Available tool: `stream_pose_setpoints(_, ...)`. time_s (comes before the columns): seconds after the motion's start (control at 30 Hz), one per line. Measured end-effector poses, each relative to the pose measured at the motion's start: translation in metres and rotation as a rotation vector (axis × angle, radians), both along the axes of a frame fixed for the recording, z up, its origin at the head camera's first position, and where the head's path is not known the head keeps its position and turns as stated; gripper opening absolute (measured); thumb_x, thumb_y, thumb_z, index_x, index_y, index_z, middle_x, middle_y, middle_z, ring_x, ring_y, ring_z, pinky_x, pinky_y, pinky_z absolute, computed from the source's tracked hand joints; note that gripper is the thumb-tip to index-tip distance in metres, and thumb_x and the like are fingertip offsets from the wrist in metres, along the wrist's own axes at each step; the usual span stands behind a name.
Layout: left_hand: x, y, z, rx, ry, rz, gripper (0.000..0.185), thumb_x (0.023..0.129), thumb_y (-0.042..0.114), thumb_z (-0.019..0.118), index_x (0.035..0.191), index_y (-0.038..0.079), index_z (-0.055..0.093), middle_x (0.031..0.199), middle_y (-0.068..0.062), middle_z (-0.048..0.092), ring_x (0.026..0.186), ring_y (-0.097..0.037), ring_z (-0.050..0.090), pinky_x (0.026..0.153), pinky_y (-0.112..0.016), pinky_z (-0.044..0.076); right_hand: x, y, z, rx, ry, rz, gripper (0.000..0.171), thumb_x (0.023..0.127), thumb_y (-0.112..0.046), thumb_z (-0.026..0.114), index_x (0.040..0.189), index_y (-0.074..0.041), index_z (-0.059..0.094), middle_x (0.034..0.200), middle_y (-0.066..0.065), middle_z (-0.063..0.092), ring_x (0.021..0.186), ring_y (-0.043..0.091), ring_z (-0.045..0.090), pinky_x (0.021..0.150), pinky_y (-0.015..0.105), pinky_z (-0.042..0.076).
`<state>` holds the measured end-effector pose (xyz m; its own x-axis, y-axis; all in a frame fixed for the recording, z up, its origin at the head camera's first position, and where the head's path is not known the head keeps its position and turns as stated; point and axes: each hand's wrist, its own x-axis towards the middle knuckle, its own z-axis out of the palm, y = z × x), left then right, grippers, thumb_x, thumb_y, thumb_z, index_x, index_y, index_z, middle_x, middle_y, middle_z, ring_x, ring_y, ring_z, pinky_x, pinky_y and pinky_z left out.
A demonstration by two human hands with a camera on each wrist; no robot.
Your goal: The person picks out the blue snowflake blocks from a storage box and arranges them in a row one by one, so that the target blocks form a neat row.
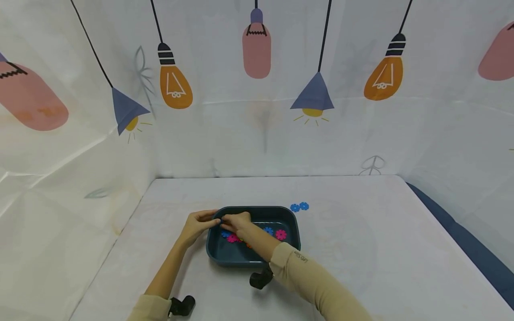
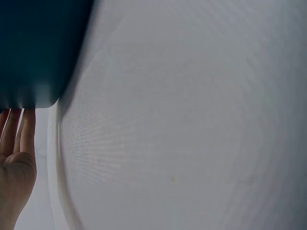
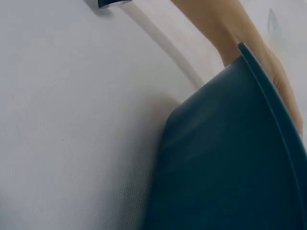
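Dark teal tray (image 1: 225,256) on white counter (image 1: 361,245), set somewhat nearer the left edge than the right. Flower pieces lie loose on its floor: blue flower (image 1: 268,230) and pink flower (image 1: 281,235) toward the right wall, more toward the left, partly behind an arm. Raised walls probably there to stop such light, flat pieces wandering off.

Left hand (image 1: 197,226): at the tray's far left corner, wrist outside the left wall, thumb and fingertips brought in to the rim. Right hand (image 1: 239,222): reaches across the tray from its near right side, above the floor, fingers bent toward the same corner. Both narrow at the tips — they appear to pinch a small blue piece (image 1: 220,221) between them, one from each side. Its shape is too small to make out from here; one piece or two, cannot tell. Reason for two hands, my judgement: something this small needs steadying from both sides, and over the rim a dropped one could land back in the tray.

Pair of blue flowers (image 1: 295,207) on the counter, just beyond the tray's far right corner, side by side — perhaps put there to keep them apart from the loose ones and out of the arms' way.
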<state>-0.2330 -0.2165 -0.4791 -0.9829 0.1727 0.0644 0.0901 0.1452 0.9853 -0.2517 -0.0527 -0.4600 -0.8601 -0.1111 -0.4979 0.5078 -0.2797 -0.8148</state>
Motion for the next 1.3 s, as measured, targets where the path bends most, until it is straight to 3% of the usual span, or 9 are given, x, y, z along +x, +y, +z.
stream_pose_setpoints(0.23, 0.0, 0.001, 0.0, -0.022, -0.01, 0.019, 0.044, 0.082, 0.013, 0.072, 0.12, -0.005, 0.061, 0.114, -0.02, 0.065, 0.099, -0.014, 0.064, 0.086, -0.026, 0.05, 0.001, 0.017, 0.006, -0.03, 0.007, 0.044, 0.029, 0.077, 0.017, 0.062, 0.106, 0.017, 0.061, 0.103, 0.026, 0.065, 0.081, 0.029, 0.069, 0.068, 0.029, 0.056)
stream_pose_setpoints(0.4, 0.0, 0.001, -0.001, -0.059, -0.006, 0.04, 0.044, 0.082, 0.014, 0.072, 0.12, -0.004, 0.061, 0.114, -0.019, 0.065, 0.101, -0.018, 0.064, 0.088, -0.028, 0.05, 0.002, 0.038, 0.012, -0.05, 0.098, 0.116, 0.031, 0.084, 0.013, 0.06, 0.115, 0.015, 0.059, 0.116, 0.028, 0.06, 0.085, 0.025, 0.069, 0.072, 0.029, 0.056)
stream_pose_setpoints(0.63, 0.001, 0.002, 0.002, -0.057, -0.036, 0.059, 0.043, 0.083, 0.01, 0.071, 0.122, -0.005, 0.06, 0.117, -0.021, 0.063, 0.106, -0.024, 0.062, 0.094, -0.039, 0.047, 0.004, 0.074, 0.026, -0.008, 0.285, 0.208, 0.03, 0.085, 0.007, 0.062, 0.114, 0.016, 0.059, 0.105, 0.023, 0.063, 0.074, 0.016, 0.069, 0.074, 0.027, 0.055)
stream_pose_setpoints(0.9, 0.014, 0.007, 0.025, -0.077, -0.032, 0.05, 0.041, 0.085, 0.006, 0.068, 0.122, -0.009, 0.058, 0.118, -0.024, 0.061, 0.105, -0.022, 0.062, 0.092, -0.035, 0.049, -0.004, 0.136, 0.045, -0.007, 0.38, 0.167, 0.032, 0.086, 0.01, 0.06, 0.115, 0.021, 0.053, 0.094, 0.013, 0.065, 0.076, 0.017, 0.069, 0.075, 0.027, 0.055)
stream_pose_setpoints(1.0, 0.015, 0.008, 0.026, -0.072, -0.04, 0.055, 0.041, 0.085, 0.006, 0.068, 0.121, -0.008, 0.059, 0.118, -0.024, 0.061, 0.105, -0.022, 0.062, 0.093, -0.035, 0.048, -0.01, 0.164, 0.048, 0.049, 0.418, 0.152, 0.035, 0.088, 0.006, 0.059, 0.118, 0.021, 0.051, 0.09, 0.008, 0.067, 0.076, 0.014, 0.068, 0.074, 0.025, 0.055)
stream_pose_setpoints(1.23, 0.0, 0.0, -0.002, -0.079, -0.029, 0.07, 0.044, 0.084, 0.014, 0.072, 0.122, -0.004, 0.06, 0.117, -0.019, 0.063, 0.107, -0.025, 0.062, 0.095, -0.041, 0.046, -0.023, 0.238, 0.042, 0.15, 0.446, 0.11, 0.042, 0.091, 0.002, 0.056, 0.125, 0.023, 0.042, 0.086, 0.0, 0.068, 0.077, 0.008, 0.067, 0.075, 0.022, 0.054)
stream_pose_setpoints(1.3, 0.0, 0.001, -0.001, -0.082, -0.039, 0.074, 0.044, 0.083, 0.014, 0.072, 0.122, -0.003, 0.061, 0.117, -0.019, 0.063, 0.107, -0.026, 0.062, 0.095, -0.04, 0.047, -0.027, 0.256, 0.037, 0.181, 0.438, 0.09, 0.043, 0.092, 0.003, 0.055, 0.127, 0.023, 0.04, 0.087, 0.0, 0.067, 0.078, 0.007, 0.067, 0.075, 0.021, 0.054)
